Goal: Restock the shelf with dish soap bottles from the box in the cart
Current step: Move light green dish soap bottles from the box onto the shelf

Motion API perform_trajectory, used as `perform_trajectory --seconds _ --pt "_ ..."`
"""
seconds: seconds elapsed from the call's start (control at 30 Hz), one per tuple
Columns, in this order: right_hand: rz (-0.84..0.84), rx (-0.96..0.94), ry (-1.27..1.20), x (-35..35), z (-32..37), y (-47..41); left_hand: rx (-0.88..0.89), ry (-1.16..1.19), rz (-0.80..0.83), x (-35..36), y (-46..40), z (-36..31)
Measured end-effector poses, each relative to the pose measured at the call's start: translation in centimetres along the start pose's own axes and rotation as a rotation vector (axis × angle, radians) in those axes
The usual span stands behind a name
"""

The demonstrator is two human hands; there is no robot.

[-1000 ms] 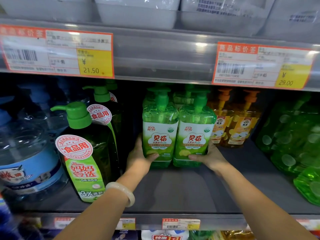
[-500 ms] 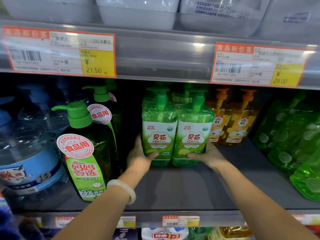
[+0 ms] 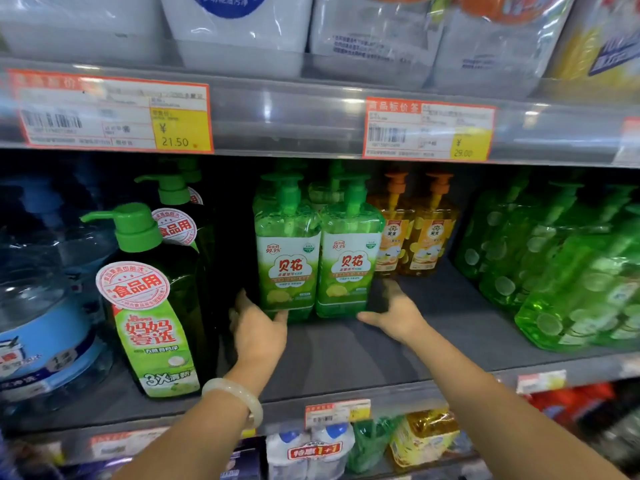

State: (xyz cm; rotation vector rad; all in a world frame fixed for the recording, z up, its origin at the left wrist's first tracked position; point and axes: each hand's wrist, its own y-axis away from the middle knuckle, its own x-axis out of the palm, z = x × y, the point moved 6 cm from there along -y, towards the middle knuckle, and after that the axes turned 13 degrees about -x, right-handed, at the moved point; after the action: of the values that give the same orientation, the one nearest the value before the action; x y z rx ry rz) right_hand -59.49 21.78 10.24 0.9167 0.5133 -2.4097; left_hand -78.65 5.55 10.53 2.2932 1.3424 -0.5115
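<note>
Two green dish soap bottles stand side by side on the grey shelf (image 3: pixel 346 351), the left bottle (image 3: pixel 287 258) and the right bottle (image 3: pixel 349 261), both with green pump tops and white-green labels. More of the same bottles stand behind them. My left hand (image 3: pixel 258 329) is at the left bottle's lower left corner, thumb touching its front base and fingers loosely along its side. My right hand (image 3: pixel 398 313) lies at the right bottle's lower right corner, fingers straight beside it and thumb pointing along the base. The box and cart are out of view.
Tall dark green pump bottles (image 3: pixel 156 306) stand left of my left hand, with a big blue water jug (image 3: pixel 38 306) beyond. Orange soap bottles (image 3: pixel 415 237) sit back right, green refill packs (image 3: pixel 571 271) far right. The upper shelf's edge carries price tags (image 3: pixel 114 116).
Both hands have loosened and slid down and back from the bottles' sides to their bases. The two bottles stay standing on the shelf. The view has tilted up a little.
</note>
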Motion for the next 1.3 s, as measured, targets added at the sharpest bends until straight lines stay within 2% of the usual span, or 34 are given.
perform_trajectory --seconds 0.1,0.3,0.47,0.57,0.67,0.8,0.97,1.13,1.3 --pt "-0.012 -0.001 0.118 -1.2 0.2 2.5 0.144 -0.030 -0.030 0.3 3.8 -0.1" --pt "-0.107 -0.068 0.212 -2.5 1.1 9.2 0.592 -0.291 0.280 6.4 11.0 -1.9" --pt "-0.087 -0.040 0.320 -3.7 -1.7 16.7 0.813 -0.552 0.458 11.7 17.5 -0.6" --pt "-0.043 0.010 0.403 -5.2 -4.4 21.2 0.910 -0.741 0.556 14.7 21.8 0.5" --pt "0.040 0.165 0.488 -7.2 -7.9 26.2 1.037 -0.885 0.575 17.3 26.5 1.2" --pt "0.140 0.327 0.537 -10.6 -11.9 33.8 1.093 -1.006 0.646 20.7 34.0 2.2" --pt "0.109 0.450 0.539 -16.3 -16.3 44.6 1.175 -1.111 0.733 24.7 46.1 3.9" --pt "0.141 0.607 0.519 -21.5 -21.1 54.5 1.129 -1.130 0.838 28.4 56.3 5.3" --pt "0.145 0.704 0.458 -25.0 -25.4 60.2 1.074 -1.198 0.885 31.4 61.7 6.2"
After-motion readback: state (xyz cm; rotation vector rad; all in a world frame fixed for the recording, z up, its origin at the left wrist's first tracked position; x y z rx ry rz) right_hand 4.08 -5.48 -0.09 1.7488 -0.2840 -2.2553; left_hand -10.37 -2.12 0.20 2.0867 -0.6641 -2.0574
